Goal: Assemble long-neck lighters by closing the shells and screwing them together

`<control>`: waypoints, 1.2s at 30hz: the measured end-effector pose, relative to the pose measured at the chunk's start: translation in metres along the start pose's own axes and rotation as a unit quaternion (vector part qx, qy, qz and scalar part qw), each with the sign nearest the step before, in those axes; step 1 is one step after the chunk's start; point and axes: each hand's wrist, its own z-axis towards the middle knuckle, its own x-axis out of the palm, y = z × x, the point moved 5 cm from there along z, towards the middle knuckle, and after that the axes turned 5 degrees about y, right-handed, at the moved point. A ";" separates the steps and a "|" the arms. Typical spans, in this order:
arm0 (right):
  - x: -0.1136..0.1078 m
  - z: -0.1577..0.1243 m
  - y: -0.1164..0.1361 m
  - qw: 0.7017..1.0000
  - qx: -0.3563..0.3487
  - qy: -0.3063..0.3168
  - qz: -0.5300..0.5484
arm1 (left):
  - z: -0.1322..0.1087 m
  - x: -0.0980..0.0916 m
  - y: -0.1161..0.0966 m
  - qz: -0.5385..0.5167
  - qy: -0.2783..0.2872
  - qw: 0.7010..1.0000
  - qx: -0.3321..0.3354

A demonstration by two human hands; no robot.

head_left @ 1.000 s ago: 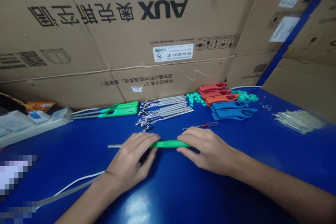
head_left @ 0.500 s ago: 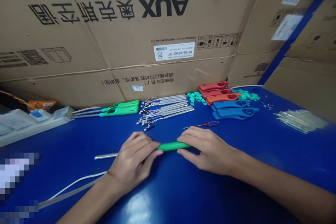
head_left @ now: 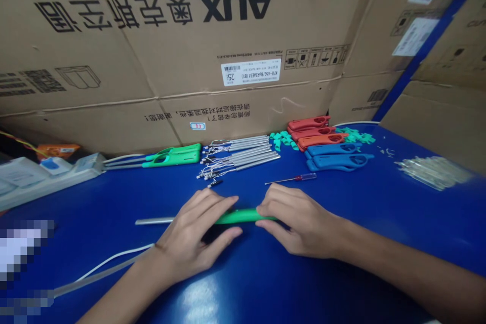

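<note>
Lighter: a green-handled lighter (head_left: 243,217) is being held across the blue table (head_left: 266,288), metal tube (head_left: 155,221) pointing left
Left hand (head_left: 193,238): is being cupped over the handle
Right hand (head_left: 299,223): is being cupped around the handle's right end
Beyond: a small screwdriver (head_left: 292,178) is being left lying near both hands

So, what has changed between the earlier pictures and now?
The metal tube now reaches farther left, past the left hand, while the end of the green lighter handle stays near the right hand. Neither hand let go. The screwdriver and blue lighters stayed in place.
</note>
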 end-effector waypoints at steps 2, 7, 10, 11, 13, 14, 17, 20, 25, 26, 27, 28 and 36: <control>0.001 0.001 0.003 1.000 -0.011 0.006 -0.004 | 0.000 0.002 -0.002 0.008 0.007 1.000 0.015; 0.000 0.004 0.005 1.000 -0.003 0.004 0.027 | 0.000 0.004 -0.005 0.012 -0.005 1.000 0.021; -0.001 0.005 0.001 0.999 0.010 0.011 0.038 | 0.000 0.002 -0.005 0.000 -0.018 1.000 0.023; -0.002 0.005 -0.002 0.999 0.016 0.016 0.036 | 0.000 0.002 -0.004 -0.001 -0.025 0.999 0.022; -0.003 0.004 -0.008 0.999 0.033 0.024 0.030 | 0.000 0.001 -0.003 0.007 -0.041 0.999 0.021; -0.004 0.004 -0.011 0.998 0.044 0.027 0.028 | 0.000 0.001 -0.002 0.014 -0.046 0.999 0.022; -0.005 0.003 -0.017 0.996 0.074 0.040 0.030 | -0.001 0.002 0.001 0.030 -0.048 0.998 0.025; -0.002 0.001 -0.020 0.993 0.094 0.060 0.038 | -0.001 0.004 0.002 0.033 -0.038 0.999 0.022; 0.002 -0.001 -0.019 0.990 0.105 0.063 0.074 | 0.000 0.005 0.002 0.025 -0.009 0.999 0.020; 0.002 -0.001 -0.019 0.990 0.103 0.063 0.076 | 0.000 0.005 0.002 0.026 0.002 1.000 0.015; 0.002 -0.001 -0.019 0.990 0.102 0.066 0.077 | 0.000 0.005 0.002 0.029 0.012 0.999 0.008; 0.002 -0.001 -0.019 0.990 0.102 0.068 0.076 | 0.000 0.005 0.003 0.034 0.024 0.999 -0.002; 0.006 -0.002 -0.020 0.986 0.100 0.112 0.072 | -0.001 0.007 0.008 0.024 0.137 0.987 -0.084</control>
